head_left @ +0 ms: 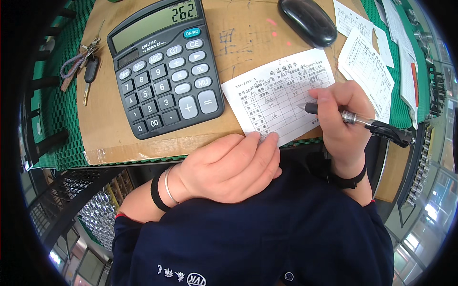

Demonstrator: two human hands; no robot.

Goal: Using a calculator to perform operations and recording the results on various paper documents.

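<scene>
A white printed form with a table of handwritten entries lies slanted at the front edge of the board. My right hand is closed around a black and clear pen, its tip at the form's middle rows. Fingertips of my left hand rest on the form's lower left corner, its fingers stretched out side by side. Left of the form is a large dark grey calculator with its display lit by digits.
A black computer mouse sits beyond the form. More filled-in slips overlap at the right, near a red stick-like item. Keys with a fob lie at the left on the brown board, which rests on green matting.
</scene>
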